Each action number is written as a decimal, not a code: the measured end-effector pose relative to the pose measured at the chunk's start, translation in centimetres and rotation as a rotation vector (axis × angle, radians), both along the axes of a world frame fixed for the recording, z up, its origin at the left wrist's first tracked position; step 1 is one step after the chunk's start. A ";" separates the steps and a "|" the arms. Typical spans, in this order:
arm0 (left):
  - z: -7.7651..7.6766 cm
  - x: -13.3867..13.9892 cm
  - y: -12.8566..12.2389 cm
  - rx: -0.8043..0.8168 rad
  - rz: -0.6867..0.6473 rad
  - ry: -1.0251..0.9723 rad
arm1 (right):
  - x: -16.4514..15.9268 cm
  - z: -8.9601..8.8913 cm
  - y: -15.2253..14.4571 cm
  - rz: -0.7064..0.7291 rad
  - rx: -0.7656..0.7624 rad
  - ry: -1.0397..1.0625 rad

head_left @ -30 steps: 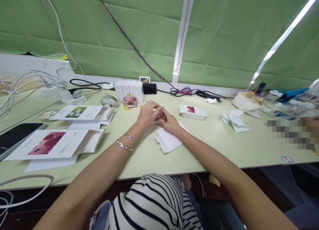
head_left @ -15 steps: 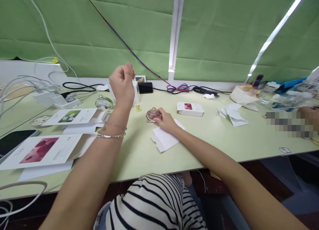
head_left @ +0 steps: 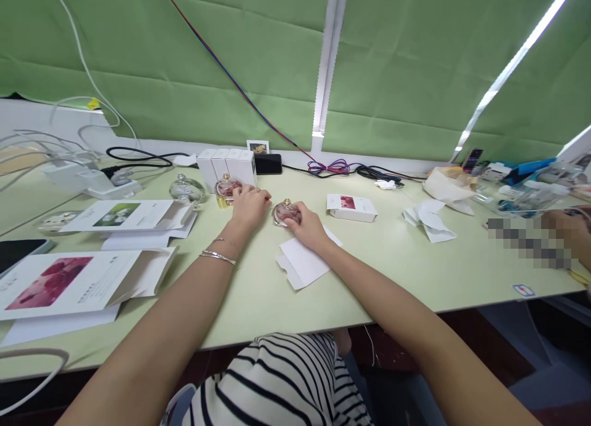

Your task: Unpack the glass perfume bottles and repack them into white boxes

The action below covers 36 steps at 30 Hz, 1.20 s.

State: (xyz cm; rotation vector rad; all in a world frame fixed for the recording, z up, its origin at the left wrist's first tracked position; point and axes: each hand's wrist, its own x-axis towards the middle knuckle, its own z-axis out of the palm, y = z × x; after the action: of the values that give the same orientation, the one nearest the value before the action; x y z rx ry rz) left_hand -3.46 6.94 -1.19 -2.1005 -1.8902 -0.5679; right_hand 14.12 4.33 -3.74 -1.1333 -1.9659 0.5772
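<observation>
My right hand [head_left: 308, 226] is closed round a round glass perfume bottle [head_left: 281, 212] with pinkish contents and a gold neck, upright on the table. Under that hand lies a white folded card [head_left: 302, 266]. My left hand [head_left: 249, 205], wearing bracelets at the wrist, is lowered palm-down to the table, thumb held apart; its fingertips are partly hidden. Just beyond its fingers stands a second pinkish perfume bottle [head_left: 226, 184], seemingly touched or nearly so, with a gold cap [head_left: 225, 202] in front. A clear glass bottle [head_left: 187, 190] stands farther left.
White boxes [head_left: 228, 165] stand behind the bottles, beside a black phone [head_left: 268, 164]. Opened cartons with a pink picture [head_left: 55, 284] and a green picture [head_left: 117, 215] lie left. A small carton [head_left: 351, 207], crumpled paper [head_left: 430, 220] and bundled cables [head_left: 330, 166] are right. Another person's hand [head_left: 566, 229] is far right.
My left hand has come down from a raised fist to the table beside the second pinkish bottle. The gold cap's former spot is now covered by that hand. My right hand keeps its bottle.
</observation>
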 end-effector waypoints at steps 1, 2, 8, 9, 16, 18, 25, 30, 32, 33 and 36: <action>-0.1 -0.1 0.1 -0.023 -0.004 -0.021 | 0.1 0.0 0.2 -0.051 0.020 -0.013; -0.3 -0.3 0.2 -0.048 -0.002 -0.054 | 0.2 0.0 0.5 -0.099 0.030 -0.023; -1.3 -1.2 0.6 -0.100 0.010 -0.191 | -0.3 0.8 3.4 -0.219 -0.054 -0.067; -1.4 -1.3 0.5 -0.095 0.014 -0.199 | -0.8 1.0 4.0 -0.220 -0.062 -0.088; -1.4 -1.1 -0.2 -0.035 0.130 -0.291 | -5.8 2.3 7.3 -0.147 -0.090 -0.175; -1.5 -1.1 -0.4 -0.034 0.119 -0.334 | -6.2 3.0 7.1 -0.124 -0.095 -0.199; -1.3 -0.5 -1.0 0.047 0.081 -0.375 | 2.2 4.7 2.7 0.147 0.049 -0.415; 0.3 1.2 -2.3 0.180 -0.195 -0.366 | 6.6 3.3 -0.8 0.251 -0.152 -0.583; 0.7 2.2 -2.9 0.039 -0.386 -0.343 | 5.4 2.4 -1.5 0.158 -0.129 -0.620; 0.8 2.6 -3.2 -0.063 -0.465 -0.316 | 4.5 2.0 -1.8 0.081 -0.101 -0.613; 0.8 3.7 -3.9 -0.333 -0.576 -0.216 | 2.2 1.4 -1.7 -0.124 -0.037 -0.512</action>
State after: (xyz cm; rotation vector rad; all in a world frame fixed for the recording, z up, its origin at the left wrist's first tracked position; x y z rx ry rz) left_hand 0.22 3.07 -0.39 -2.9408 -1.5416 -0.6479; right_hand 16.27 2.59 -2.38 -1.5265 -2.2916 0.2723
